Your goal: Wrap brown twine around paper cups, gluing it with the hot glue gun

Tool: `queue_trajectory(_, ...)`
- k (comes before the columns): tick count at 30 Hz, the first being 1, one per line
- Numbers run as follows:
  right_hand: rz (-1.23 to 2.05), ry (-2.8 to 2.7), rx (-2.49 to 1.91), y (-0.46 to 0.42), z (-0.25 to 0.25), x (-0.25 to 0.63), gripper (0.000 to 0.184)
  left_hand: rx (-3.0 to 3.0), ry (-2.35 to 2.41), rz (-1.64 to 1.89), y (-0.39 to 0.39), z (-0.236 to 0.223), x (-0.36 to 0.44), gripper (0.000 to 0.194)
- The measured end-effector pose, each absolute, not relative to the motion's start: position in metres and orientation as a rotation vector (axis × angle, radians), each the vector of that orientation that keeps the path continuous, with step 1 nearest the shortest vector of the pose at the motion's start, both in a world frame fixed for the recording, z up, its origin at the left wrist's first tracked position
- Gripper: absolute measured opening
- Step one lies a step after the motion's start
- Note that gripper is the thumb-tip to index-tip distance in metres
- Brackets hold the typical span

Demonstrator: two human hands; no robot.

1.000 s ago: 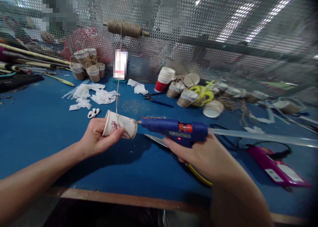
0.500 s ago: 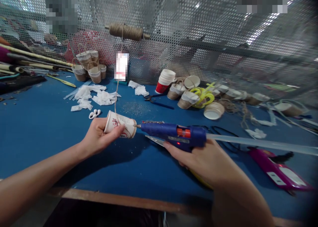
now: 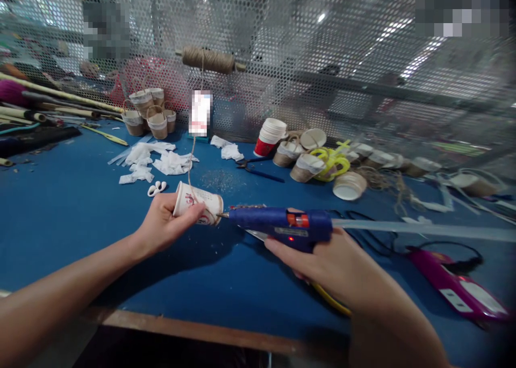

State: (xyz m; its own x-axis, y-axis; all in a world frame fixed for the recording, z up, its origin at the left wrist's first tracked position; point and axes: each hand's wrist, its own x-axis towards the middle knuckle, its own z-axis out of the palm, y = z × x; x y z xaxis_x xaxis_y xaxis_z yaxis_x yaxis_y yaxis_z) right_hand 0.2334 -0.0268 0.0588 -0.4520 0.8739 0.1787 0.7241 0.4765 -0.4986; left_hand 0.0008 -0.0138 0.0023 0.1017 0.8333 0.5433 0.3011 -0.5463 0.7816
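Observation:
On its side, a printed white paper cup (image 3: 189,199) lies in my left hand (image 3: 167,223), with the thumb pressed along its wall. Jute twine (image 3: 191,161) runs from the cup up to a spool (image 3: 207,59) on the mesh. My right hand (image 3: 322,260) is wrapped round the handle of a blue glue gun (image 3: 278,223), whose red light is lit. The gun's metal nozzle is at the cup's base rim, where a brown line of twine shows. A long clear glue stick (image 3: 403,227) sticks out of the gun's back. Yellow-handled scissors (image 3: 332,301) lie partly hidden below my right hand.
Twine-covered little buckets (image 3: 157,125) stand at the back left near white lace scraps (image 3: 173,163). Dark blue pliers (image 3: 264,174), stacked paper cups (image 3: 271,137) and yellow-handled scissors (image 3: 332,161) lie further back. A magenta power strip (image 3: 455,282) sits at right, before a perforated metal screen (image 3: 282,45).
The glue gun's nozzle has moved slightly down along the cup's base rim. The whole view has shifted a little. Both hands keep their holds.

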Motion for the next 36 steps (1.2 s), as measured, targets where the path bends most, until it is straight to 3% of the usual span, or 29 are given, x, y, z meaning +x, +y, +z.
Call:
queue_trajectory(3,0.962,-2.083,-1.454,-0.019,0.062,0.236,0.017,1.887,1.129,1.454,-0.012,0.002,0.0,0.024)
queue_trajectory(6,1.148,-1.777,-1.385,-0.001,0.058,0.239,0.022,1.85,1.154,1.456,-0.011,0.001,-0.001,0.025)
queue_trajectory(11,0.805,-1.642,-1.674,0.036,0.037,0.244,0.03,1.813,1.169,1.441,-0.01,-0.002,-0.002,0.024)
queue_trajectory(16,0.698,-1.686,-1.877,0.065,0.019,0.244,0.037,1.794,1.204,1.355,-0.01,-0.003,-0.002,0.03)
queue_trajectory(22,0.472,-1.778,-2.048,0.082,0.016,0.239,0.023,1.742,1.157,1.307,-0.011,-0.004,-0.001,0.027)
queue_trajectory(26,0.426,-1.945,-1.876,0.067,0.034,0.21,0.024,1.734,1.118,1.251,-0.011,-0.006,-0.001,0.028)
queue_trajectory(29,0.625,-2.172,-1.598,0.049,0.05,0.176,0.026,1.751,1.089,1.229,-0.012,-0.008,0.0,0.029)
queue_trajectory(31,0.931,-2.338,-1.195,0.038,0.056,0.156,0.027,1.77,1.093,1.234,-0.013,-0.01,0.0,0.031)
queue_trajectory(36,0.996,-2.077,-1.001,0.022,0.055,0.142,0.014,1.621,1.07,1.201,-0.012,-0.009,0.001,0.028)
